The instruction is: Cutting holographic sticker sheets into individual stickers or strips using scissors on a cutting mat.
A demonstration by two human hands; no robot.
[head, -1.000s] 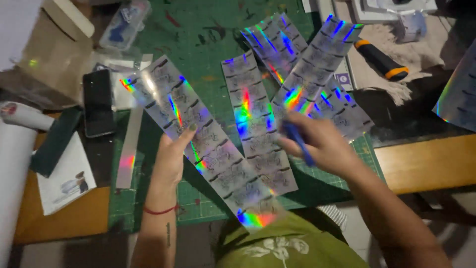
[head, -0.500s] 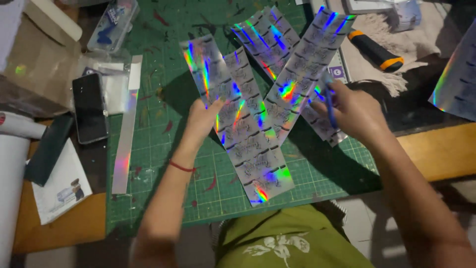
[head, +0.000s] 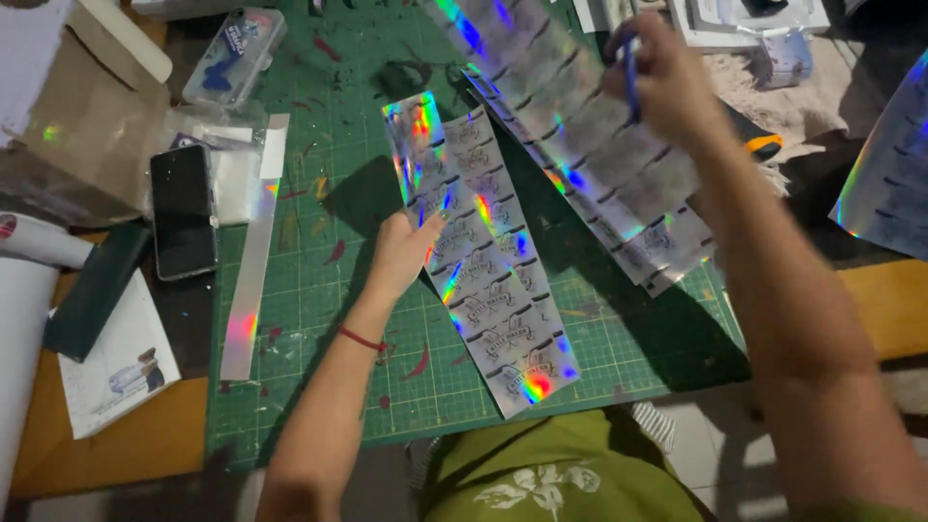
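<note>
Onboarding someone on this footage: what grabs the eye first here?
The rainbow-flashing holographic sticker strips in the middle of the green cutting mat, pinned by the left hand. Next, the lifted holographic sheet at top centre, raised in the grip of the right hand, which also holds a blue pen. At left, a dark phone lies beside a narrow holographic offcut.

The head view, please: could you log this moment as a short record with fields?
surface: green cutting mat on a wooden table
left hand: pressing flat on a holographic sticker strip lying on the mat
right hand: raised, lifting another holographic strip and gripping a blue pen
left of the mat: black phone, narrow holographic offcut
behind right arm: orange-tipped utility knife
</note>
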